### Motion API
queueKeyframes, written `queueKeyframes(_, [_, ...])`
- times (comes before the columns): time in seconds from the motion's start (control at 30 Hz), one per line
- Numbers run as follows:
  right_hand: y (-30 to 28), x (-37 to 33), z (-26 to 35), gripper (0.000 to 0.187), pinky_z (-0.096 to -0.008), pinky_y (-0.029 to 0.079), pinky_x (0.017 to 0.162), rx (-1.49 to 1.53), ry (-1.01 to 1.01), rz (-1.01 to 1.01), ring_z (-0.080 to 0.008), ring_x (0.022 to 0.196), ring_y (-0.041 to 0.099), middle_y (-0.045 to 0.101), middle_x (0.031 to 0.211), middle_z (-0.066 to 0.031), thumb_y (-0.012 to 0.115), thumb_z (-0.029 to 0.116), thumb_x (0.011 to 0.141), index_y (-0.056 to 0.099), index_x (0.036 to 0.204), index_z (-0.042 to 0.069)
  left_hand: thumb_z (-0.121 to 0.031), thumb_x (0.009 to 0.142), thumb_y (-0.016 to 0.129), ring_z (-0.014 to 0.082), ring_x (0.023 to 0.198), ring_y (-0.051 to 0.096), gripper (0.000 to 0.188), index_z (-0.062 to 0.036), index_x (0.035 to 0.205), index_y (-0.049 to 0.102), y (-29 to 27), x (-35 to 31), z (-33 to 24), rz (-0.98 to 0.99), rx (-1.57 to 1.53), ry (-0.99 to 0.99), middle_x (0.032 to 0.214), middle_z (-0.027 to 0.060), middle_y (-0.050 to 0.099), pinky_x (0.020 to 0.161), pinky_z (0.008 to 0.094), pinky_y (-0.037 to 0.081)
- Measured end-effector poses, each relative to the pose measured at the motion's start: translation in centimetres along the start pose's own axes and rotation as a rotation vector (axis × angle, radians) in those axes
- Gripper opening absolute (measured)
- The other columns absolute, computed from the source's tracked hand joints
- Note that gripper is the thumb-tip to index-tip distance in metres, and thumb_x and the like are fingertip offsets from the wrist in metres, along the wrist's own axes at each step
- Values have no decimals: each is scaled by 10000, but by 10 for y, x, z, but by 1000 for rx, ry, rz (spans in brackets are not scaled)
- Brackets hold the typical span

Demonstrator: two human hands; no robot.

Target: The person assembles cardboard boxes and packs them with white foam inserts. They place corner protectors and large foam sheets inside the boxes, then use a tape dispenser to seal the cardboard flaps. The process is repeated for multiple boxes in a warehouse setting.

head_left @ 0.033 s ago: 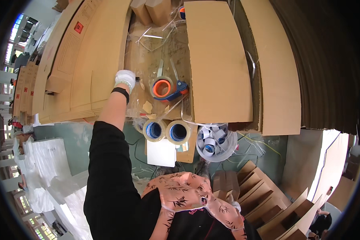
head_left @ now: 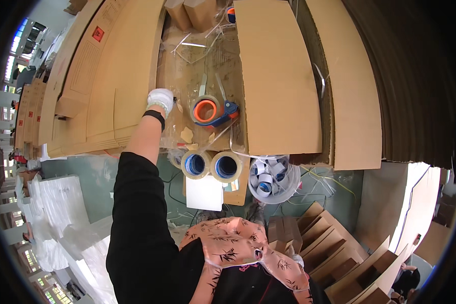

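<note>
My left hand [head_left: 160, 100], in a white glove, is closed at the right edge of a stack of flat cardboard sheets [head_left: 121, 76]. A small dark tip [head_left: 174, 100] sticks out beside its fingers; the rest is hidden. To its right, a blue and orange tape dispenser [head_left: 223, 115] with a roll of clear tape lies on the worktop [head_left: 197, 66]. Only a sliver of white glove, seemingly my right hand [head_left: 298, 260], shows past my patterned pink clothing, beside folded brown cardboard [head_left: 283, 234]. Its fingers are hidden.
Two large tape rolls [head_left: 226, 167] stand at the worktop's near edge. Right of them is a bin [head_left: 283, 195] of used tape cores. More cardboard sheets [head_left: 281, 76] lie on the right, and folded cardboard [head_left: 334, 243] stands below. White wrapped stacks [head_left: 61, 207] are at left.
The view has shifted very slightly. My left hand stays closed at the edge of the cardboard stack.
</note>
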State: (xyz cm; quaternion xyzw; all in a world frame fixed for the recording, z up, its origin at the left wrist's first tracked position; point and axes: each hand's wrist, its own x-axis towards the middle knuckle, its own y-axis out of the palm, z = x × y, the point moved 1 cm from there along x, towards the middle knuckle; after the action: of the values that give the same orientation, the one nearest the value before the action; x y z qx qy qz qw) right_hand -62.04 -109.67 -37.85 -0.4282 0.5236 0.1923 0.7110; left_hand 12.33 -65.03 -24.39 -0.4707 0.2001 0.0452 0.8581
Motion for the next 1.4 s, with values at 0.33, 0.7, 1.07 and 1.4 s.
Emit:
queueKeyframes(0.33, [42, 2, 27, 983, -511, 529, 811, 8, 45, 3, -441, 924, 674, 692, 1022, -279, 654, 555, 807, 225, 1547, 70, -210, 815, 668, 359, 1016, 681, 265, -59, 1023, 731, -9, 5, 17, -67, -230, 69, 1062, 193, 707, 852, 449, 558])
queueKeyframes(0.7, [3, -7, 65, 875, -493, 531, 829, -18, 36, -16, -421, 938, 677, 696, 1023, -261, 653, 462, 815, 309, 1523, 79, -334, 801, 722, 298, 784, 678, 344, -38, 976, 709, -19, 27, 18, -75, -873, 189, 852, 150, 705, 721, 400, 543])
queueKeyframes(1.07, [-31, -8, 91, 790, -484, 534, 831, -76, 16, -63, -403, 941, 683, 712, 1019, -213, 633, 423, 826, 362, 1498, 108, -406, 871, 572, 277, 737, 703, 449, 15, 879, 727, -43, 71, -36, 123, -846, 195, 762, 165, 708, 721, 374, 551])
queueKeyframes(1.4, [-41, -3, 96, 812, -477, 532, 853, -47, 34, -64, -403, 950, 681, 709, 1022, -226, 654, 379, 823, 325, 1513, 105, -336, 951, 572, 155, 735, 665, 432, -43, 1258, 656, -65, 28, -52, 117, -1399, 334, 1065, 80, 712, 646, 291, 568])
